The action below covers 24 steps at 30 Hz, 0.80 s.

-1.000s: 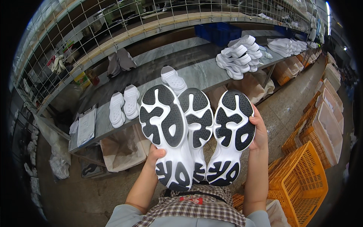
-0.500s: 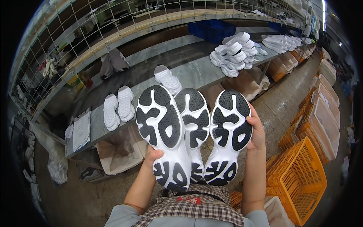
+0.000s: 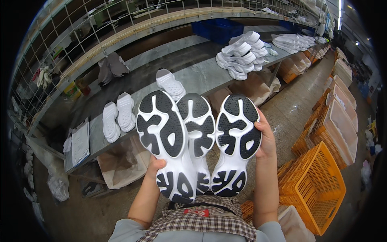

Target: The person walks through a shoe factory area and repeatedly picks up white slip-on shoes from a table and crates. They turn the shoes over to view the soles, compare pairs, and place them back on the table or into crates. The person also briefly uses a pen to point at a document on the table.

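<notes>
Three white shoe soles with black tread are held up in front of my apron, treads facing me. My left hand grips the edge of the left shoe sole, its thumb on the side and its other fingers hidden behind. Around the outer edge of the right shoe sole closes my right hand, thumb on the tread side. Between them the middle shoe sole is partly covered by the left one. What supports it from behind is hidden.
On the grey workbench lie a pair of white soles, a single sole, a stack of soles, a blue bin and papers. Orange crates line the floor at right. A wire mesh rises behind the bench.
The bench and crates have shifted a little leftward in view, as have my hands and the three soles. My grip looks the same.
</notes>
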Available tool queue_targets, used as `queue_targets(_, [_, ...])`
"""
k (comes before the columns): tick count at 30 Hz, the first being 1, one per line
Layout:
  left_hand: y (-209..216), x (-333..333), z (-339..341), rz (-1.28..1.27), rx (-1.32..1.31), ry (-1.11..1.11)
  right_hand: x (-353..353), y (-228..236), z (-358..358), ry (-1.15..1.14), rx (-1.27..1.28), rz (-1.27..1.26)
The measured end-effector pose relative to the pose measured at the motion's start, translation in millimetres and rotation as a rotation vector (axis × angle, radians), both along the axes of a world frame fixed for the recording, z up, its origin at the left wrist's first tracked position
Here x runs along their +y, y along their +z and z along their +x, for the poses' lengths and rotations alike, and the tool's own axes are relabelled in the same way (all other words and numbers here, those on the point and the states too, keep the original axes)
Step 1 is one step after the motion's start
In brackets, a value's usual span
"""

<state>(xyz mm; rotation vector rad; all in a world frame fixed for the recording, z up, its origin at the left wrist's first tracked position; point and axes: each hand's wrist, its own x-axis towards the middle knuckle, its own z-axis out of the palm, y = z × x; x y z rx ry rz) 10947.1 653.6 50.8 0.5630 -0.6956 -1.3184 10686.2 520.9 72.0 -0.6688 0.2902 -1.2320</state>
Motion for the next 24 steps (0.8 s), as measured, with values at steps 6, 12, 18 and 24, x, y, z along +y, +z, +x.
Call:
queue_targets(6, [-4, -3, 2, 0.026, 0.004, -0.019, -1, -1, -1, 0.026, -0.022, -0.025])
queue_targets(12, [-8, -9, 2, 0.051, -0.008, -0.054, -1, -7, -6, -0.018, -0.032, -0.008])
queue_targets(18, [-12, -20, -3, 0.104, -0.064, -0.152, 8, -14, -23, -0.117, -0.021, 0.017])
queue_targets(24, [-22, -38, -13, 0.139, -0.101, -0.271, 22, -24, -47, -0.233, 0.01, 0.026])
